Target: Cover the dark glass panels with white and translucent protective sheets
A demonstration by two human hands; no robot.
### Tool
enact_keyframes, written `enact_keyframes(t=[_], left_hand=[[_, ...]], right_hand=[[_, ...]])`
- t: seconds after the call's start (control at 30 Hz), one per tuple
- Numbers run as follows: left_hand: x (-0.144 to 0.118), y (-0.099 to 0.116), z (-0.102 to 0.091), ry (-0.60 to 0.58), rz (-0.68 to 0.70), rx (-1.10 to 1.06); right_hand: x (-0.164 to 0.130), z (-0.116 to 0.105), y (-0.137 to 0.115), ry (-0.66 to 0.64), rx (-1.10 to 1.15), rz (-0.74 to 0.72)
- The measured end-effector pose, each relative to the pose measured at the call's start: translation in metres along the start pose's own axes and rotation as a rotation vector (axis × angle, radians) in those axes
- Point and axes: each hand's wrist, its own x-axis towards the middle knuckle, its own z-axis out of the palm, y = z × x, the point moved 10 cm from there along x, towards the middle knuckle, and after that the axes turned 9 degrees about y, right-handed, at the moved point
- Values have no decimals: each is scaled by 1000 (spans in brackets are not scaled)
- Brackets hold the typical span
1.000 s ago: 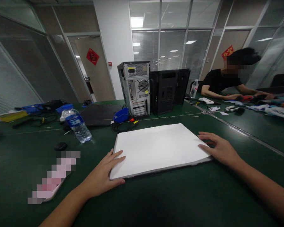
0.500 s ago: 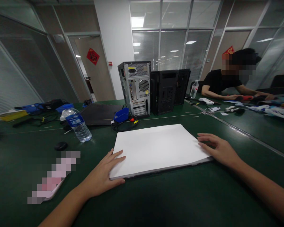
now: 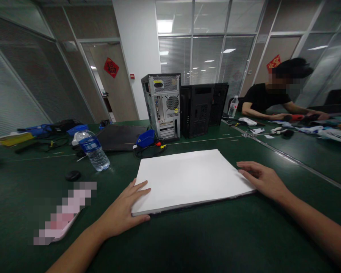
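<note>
A flat stack of white paper (image 3: 187,180) lies on the green table in front of me, with a thin dark edge showing beneath its front side. My left hand (image 3: 126,206) is open at the near left corner. Two of its fingertips rest on the top sheet, and the thumb stretches along the front edge. At the right side, my right hand (image 3: 261,178) is also open, fingers apart and curved, its fingertips at the paper's right edge. Neither hand has lifted the stack.
A water bottle (image 3: 93,149), a round black object (image 3: 73,175) and a pink, partly blurred object (image 3: 69,222) are on the left. Computer cases (image 3: 166,108) stand behind the paper, near a blue item with cables (image 3: 145,139). A co-worker (image 3: 261,100) leans over the table at right.
My right hand has shifted very slightly, its fingers drawing closer together at the paper's right edge. The paper's front right side sits flatter. My left hand has stayed put.
</note>
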Motion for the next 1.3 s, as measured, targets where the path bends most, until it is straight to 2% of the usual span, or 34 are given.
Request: enact_keyframes(t=[0.3,0.8,1.17,1.3], left_hand=[[-1,2,2,-50,13,60],[-1,12,-5,-28,114,201],[-1,12,-7,-14,102,225],[0,13,-8,-17,113,235]], right_hand=[[1,-1,3,-5,-13,21],[2,-1,1,-4,-37,-21],[1,-2,3,4,-50,8],[1,0,0,-7,-54,-29]])
